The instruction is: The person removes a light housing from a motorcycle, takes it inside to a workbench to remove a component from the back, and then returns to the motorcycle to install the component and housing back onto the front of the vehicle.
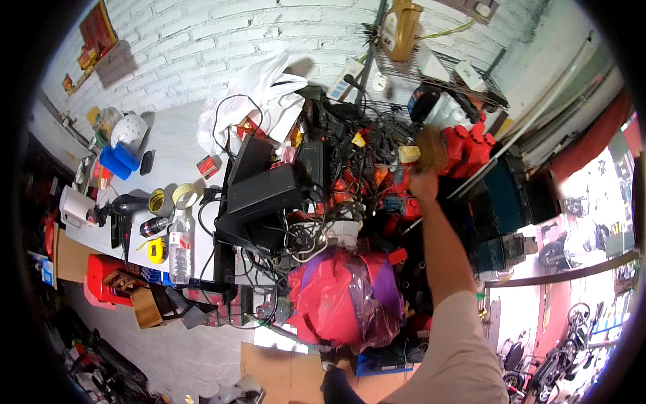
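Observation:
My right arm reaches up from the lower right to a crowded pile. My right hand (pixel 422 183) is at the lower end of a blurry brown box-like object (pixel 433 149), its fingers apparently closed on it. Just left of that object sits a small yellow box (pixel 408 154), and to its right stand red plastic containers (pixel 471 151). Tangled black cables (pixel 360 172) and black power bricks (pixel 262 195) fill the middle of the pile. Below lies a red and purple bag (pixel 336 296) in clear plastic. My left hand is out of view.
A white table (pixel 124 232) holds a water bottle (pixel 180 256), tape rolls (pixel 159 202) and a black dryer-like tool (pixel 128 209). A wire rack (pixel 447 77) stands behind the pile, a long pole (pixel 498 155) slants at its right. Cardboard (pixel 266 367) lies on the floor by my legs.

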`<action>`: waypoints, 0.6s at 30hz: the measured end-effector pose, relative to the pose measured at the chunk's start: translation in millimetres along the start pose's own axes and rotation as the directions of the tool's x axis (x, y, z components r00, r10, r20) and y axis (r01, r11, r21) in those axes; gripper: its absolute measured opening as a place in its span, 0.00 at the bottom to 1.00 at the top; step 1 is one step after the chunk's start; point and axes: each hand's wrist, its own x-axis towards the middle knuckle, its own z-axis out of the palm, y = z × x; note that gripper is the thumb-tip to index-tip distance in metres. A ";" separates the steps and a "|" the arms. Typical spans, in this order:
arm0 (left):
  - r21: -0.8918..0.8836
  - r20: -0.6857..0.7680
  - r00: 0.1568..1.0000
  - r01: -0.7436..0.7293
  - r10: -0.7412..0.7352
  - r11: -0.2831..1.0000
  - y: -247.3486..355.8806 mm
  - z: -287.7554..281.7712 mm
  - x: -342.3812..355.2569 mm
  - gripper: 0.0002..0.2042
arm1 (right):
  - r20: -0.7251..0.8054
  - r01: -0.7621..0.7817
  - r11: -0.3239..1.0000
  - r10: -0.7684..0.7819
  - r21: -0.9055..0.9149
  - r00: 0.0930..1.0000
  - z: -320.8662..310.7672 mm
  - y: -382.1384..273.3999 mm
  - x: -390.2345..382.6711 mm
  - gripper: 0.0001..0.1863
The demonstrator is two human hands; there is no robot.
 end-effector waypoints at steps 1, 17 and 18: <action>0.022 -0.005 1.000 -0.006 0.006 1.000 6.5 14.0 1.1 0.14 | -0.046 0.044 0.994 -0.048 -0.097 0.998 -1.9 17.0 36.3 0.18; 0.044 -0.129 0.991 -0.035 0.040 0.998 14.8 30.8 11.9 0.13 | 0.247 0.261 0.760 -0.136 -0.595 0.959 9.9 -19.9 172.7 0.18; 0.044 -0.134 0.990 -0.038 0.043 0.998 14.9 31.5 12.8 0.13 | 0.233 0.277 0.737 -0.165 -0.616 0.958 13.0 -14.4 170.5 0.17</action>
